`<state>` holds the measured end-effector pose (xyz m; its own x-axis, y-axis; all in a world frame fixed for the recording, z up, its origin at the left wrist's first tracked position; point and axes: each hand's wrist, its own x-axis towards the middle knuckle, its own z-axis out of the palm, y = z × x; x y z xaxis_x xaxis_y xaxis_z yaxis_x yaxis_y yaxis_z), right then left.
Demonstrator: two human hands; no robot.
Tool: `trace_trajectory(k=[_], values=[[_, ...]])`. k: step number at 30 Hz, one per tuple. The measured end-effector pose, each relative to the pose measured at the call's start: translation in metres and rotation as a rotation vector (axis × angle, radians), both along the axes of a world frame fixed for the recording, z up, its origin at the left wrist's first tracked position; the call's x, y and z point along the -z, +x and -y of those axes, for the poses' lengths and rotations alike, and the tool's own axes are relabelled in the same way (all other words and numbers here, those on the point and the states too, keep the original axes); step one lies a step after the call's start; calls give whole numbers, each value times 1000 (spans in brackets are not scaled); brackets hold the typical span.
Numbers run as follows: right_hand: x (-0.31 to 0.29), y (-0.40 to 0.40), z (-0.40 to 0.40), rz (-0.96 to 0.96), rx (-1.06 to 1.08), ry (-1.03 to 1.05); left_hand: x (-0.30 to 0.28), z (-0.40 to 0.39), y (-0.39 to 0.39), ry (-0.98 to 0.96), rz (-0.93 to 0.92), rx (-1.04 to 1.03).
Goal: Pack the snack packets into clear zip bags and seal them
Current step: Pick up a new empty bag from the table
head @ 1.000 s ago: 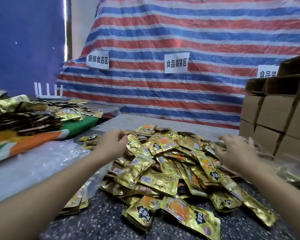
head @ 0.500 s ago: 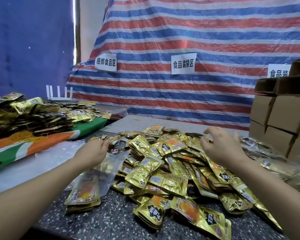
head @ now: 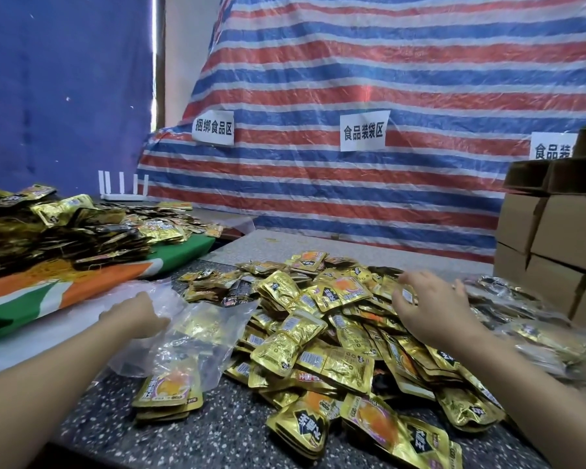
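A heap of gold foil snack packets [head: 322, 336] covers the speckled table [head: 217, 431]. A clear zip bag [head: 197, 346] lies at the heap's left edge with a few packets [head: 170, 390] inside at its near end. My left hand [head: 137, 314] grips the bag's far edge, its fingertips hidden by the plastic. My right hand [head: 430, 308] hovers low over the top of the heap, fingers spread and bent toward the packets, apparently holding nothing.
Stacked cardboard boxes [head: 555, 238] stand at the right, with filled clear bags [head: 535, 336] in front of them. At the left, another packet pile [head: 58, 231] lies on a green and orange sack [head: 82, 286]. A striped tarp [head: 369, 79] hangs behind.
My left hand has pulled back left from the heap and now holds the clear bag, which lies more spread out. My right hand moved toward the heap's top.
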<state>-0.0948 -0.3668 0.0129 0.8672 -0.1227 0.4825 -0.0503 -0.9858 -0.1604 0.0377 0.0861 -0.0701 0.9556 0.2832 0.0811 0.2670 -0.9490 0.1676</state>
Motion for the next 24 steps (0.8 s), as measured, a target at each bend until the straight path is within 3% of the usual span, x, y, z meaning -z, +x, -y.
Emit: trace_trajectory(k=[6,12,17,20,24], values=[[2,3,-6,-17,-17,12,-1,-6,-4,-1,104,55],[5,2,-11,-16,-35,17,-17,-8,-3,-224,299,138],[6,4,-15,-27,-34,22,-43,-14,-3,-232,344,209],[7,2,-17,-27,-37,24,-49,-27,-8,-160,295,208],[10,-1,-17,-29,-45,33,-44,-50,-16,-129,71,159]])
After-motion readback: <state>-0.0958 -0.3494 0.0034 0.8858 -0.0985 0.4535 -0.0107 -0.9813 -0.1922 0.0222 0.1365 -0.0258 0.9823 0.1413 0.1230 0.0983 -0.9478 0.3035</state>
